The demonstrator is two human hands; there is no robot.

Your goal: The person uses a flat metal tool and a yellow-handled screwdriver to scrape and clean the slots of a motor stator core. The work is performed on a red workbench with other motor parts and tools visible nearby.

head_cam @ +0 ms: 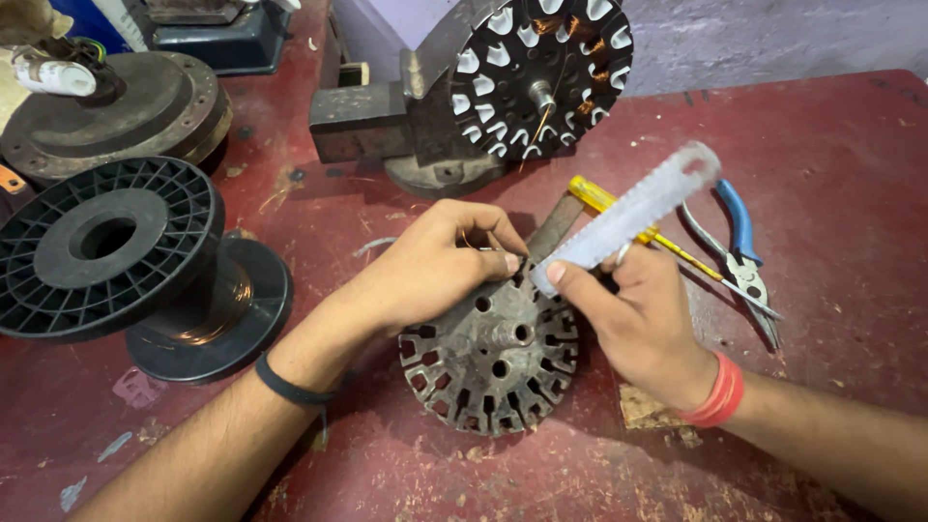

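Stator core (490,360), a slotted grey metal disc, lies low in the centre of the frame on the red counter (822,145). Left hand (425,266) rests on its upper rim, grip pinched shut on what looks like thin copper wire (467,239), though it is hard to make out. Right hand (643,319) has its grip closed on a translucent strip (628,217) angled toward the upper right. Beyond lie a yellow screwdriver (592,196) and blue-handled pliers (742,253). At left sits a black wire spool (116,251); at top centre stands a partly wound stator (536,72).
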